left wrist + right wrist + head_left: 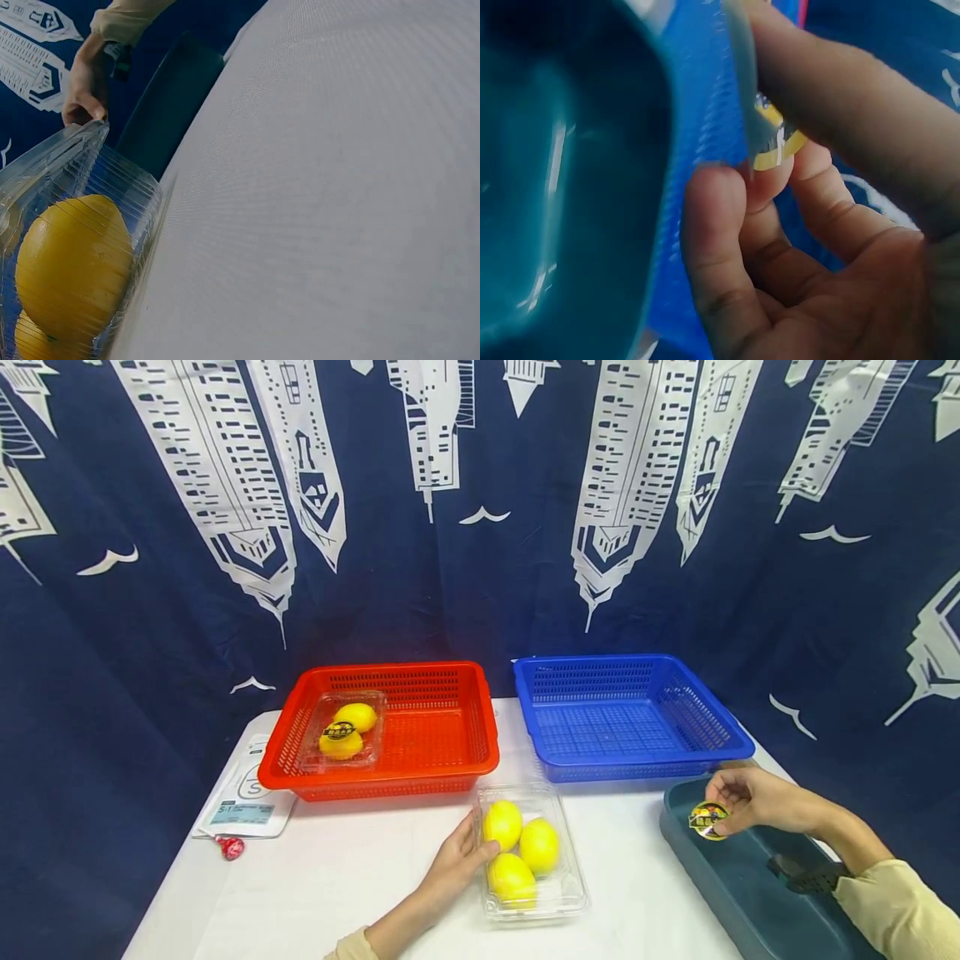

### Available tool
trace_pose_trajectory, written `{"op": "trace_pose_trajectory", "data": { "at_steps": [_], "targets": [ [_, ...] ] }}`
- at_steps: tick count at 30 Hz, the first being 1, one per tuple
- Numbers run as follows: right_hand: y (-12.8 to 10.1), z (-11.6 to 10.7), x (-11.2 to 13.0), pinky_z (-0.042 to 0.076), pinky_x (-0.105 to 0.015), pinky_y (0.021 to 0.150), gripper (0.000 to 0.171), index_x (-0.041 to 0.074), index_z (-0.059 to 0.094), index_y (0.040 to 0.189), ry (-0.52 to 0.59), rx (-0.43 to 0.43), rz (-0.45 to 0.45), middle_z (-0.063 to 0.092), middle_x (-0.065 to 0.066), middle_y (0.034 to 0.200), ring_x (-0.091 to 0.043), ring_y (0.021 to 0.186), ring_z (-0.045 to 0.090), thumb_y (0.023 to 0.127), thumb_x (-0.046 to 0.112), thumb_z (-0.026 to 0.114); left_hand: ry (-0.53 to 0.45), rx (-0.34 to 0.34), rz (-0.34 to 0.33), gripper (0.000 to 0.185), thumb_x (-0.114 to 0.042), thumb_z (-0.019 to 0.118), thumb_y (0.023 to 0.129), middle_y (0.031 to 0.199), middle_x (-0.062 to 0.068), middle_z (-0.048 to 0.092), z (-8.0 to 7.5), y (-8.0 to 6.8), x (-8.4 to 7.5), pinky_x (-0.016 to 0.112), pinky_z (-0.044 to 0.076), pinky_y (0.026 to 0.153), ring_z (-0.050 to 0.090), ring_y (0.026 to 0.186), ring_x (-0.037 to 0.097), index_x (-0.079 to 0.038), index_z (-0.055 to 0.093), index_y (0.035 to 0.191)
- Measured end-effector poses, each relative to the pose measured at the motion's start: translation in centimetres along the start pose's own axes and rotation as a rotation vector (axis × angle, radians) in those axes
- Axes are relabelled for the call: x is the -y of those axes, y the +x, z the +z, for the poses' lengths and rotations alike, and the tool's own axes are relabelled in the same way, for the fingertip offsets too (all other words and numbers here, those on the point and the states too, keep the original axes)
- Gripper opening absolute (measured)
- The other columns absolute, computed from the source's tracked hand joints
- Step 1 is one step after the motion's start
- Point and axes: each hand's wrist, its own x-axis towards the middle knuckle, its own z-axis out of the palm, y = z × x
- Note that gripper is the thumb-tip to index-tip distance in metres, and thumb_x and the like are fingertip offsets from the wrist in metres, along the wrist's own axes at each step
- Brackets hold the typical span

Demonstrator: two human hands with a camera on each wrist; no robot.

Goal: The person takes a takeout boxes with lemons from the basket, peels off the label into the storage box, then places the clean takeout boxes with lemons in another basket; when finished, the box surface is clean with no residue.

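Box of clear plastic [566,878] on white counter [300,897], three yellow lemons [538,846] inside. Left hand [453,858] touches box's left side, fingers straight, thumb spread over edge. Right hand [753,800] clamped thumb-to-finger on round black-and-yellow sticker [705,820], near far end of rectangular dark-teal tray [780,914]. Behind: perforated red plastic basket [427,743] holding second lemon box [372,746]; perforated blue plastic basket [596,727] alongside.

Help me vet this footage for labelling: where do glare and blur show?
Head view: bright, with glints on the near lemon clamshell; left wrist view: dimmer, pale reflections along its ridges; right wrist view: glare streaks inside the teal tray, its rim soft, the blue basket blurred behind.
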Motion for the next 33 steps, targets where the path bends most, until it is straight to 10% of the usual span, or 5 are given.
{"op": "trace_pose_trajectory", "data": {
  "at_steps": [33],
  "targets": [
    [0.1, 1.8, -7.5, 0.042, -0.019, 0.053, 0.035, -0.008, 0.056, 0.089, -0.191, -0.135, 0.153, 0.053, 0.003, 0.075, 0.002, 0.065, 0.046, 0.065, -0.001, 0.080, 0.018, -0.002, 0.011, 0.080, -0.025, 0.057, 0.097, 0.161, 0.024, 0.010, -0.2, 0.0, 0.2, 0.047, 0.018, 0.119, 0.014, 0.148, 0.039, 0.008, 0.011, 0.152]
  ]
}}
